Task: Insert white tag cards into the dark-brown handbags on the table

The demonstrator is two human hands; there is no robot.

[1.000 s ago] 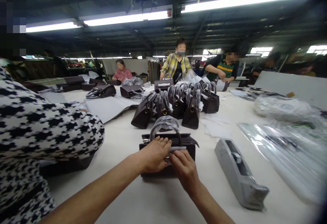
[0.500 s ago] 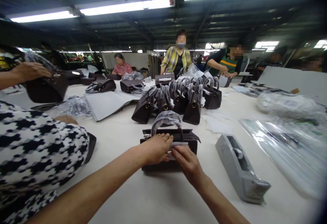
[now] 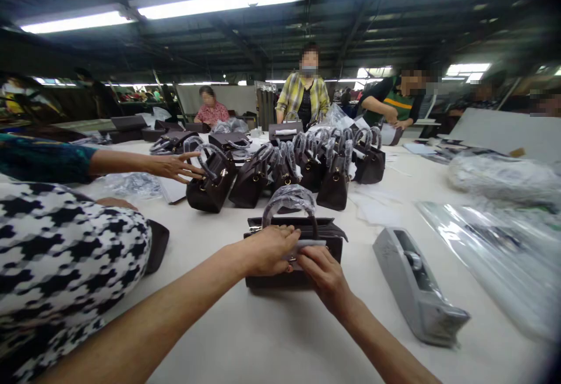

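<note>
A dark brown handbag (image 3: 272, 280) stands upright on the white table before me, its handles (image 3: 289, 197) wrapped in clear plastic. My left hand (image 3: 274, 249) lies over the bag's front, fingers close together and pressed on a white wrap strip (image 3: 312, 244) near the middle. My right hand (image 3: 322, 270) is on the same strip from the right, with its fingers bent and its thumb hidden. Both hands nearly meet at the front clasp, which is mostly covered by the fingers.
Several wrapped-handle handbags (image 3: 335, 185) stand behind. A grey tape dispenser (image 3: 416, 290) and clear plastic sheets (image 3: 477, 249) lie to the right. At left are a person's houndstooth garment (image 3: 70, 249) and another person's hand (image 3: 175, 166) by a bag (image 3: 210, 191).
The other person's bag at left has moved right and down to the table beside the group; that hand's fingers are now spread. My hands have barely moved on my bag.
</note>
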